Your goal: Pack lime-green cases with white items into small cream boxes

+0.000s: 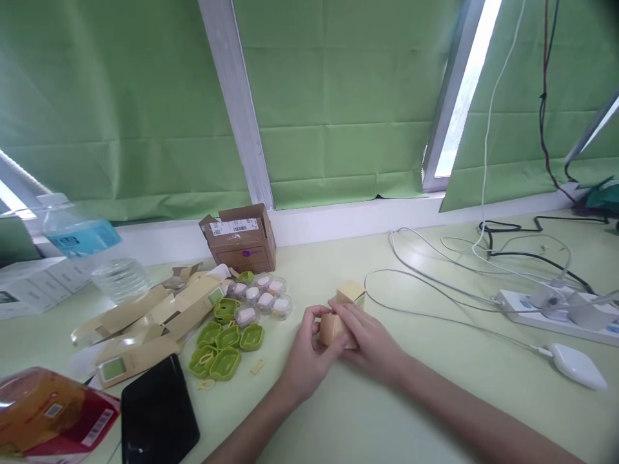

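Note:
Both hands hold a small tan cardboard box (333,327) low over the table. My left hand (309,357) has its fingers curled round the box's left side, with the thumb across the near face. From the right, my right hand (368,336) closes over the same box, its fingers across the top. A second tan piece of card (352,293), looking like an open flap or another small box, shows just behind the right fingers; whether it joins the held box I cannot tell. Left of the hands lie several green plastic cases (226,362) and clear round containers with pale contents (265,301).
A brown carton (240,240) stands against the wall. Flattened tan packaging (159,322), a black tablet (158,412), a red-orange container (48,415) and a water bottle (87,238) fill the left. On the right are a power strip (522,312), a white charger (576,366) and loose cables.

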The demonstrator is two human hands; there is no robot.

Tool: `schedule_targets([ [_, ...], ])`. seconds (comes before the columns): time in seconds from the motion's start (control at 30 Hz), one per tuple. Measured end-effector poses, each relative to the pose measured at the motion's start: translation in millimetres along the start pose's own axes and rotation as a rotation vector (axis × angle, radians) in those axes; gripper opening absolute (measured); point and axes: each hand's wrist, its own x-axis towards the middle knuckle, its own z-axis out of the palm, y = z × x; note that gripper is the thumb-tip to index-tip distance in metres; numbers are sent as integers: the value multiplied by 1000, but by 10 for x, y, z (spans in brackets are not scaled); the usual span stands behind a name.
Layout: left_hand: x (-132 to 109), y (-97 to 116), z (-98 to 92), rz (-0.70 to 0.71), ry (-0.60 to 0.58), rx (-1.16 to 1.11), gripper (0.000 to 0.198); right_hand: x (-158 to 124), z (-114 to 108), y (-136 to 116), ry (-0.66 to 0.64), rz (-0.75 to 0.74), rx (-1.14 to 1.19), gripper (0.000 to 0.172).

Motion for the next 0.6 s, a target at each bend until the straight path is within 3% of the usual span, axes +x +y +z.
schedule_targets([
  [0.1,11,46,-32,30,-25,9,36,8,-46,124,-25,40,59,56],
  [0.23,35,71,-103,74,-16,163,33,-33,-89,205,-18,-47,-70,51],
  [0.5,13,98,-94,84,-38,284,30,-38,-76,183,21,-128,-214,58],
  [0.6,-1,94,-58,90,-14,336,26,-19,-76,161,26,-157,-243,54],
])
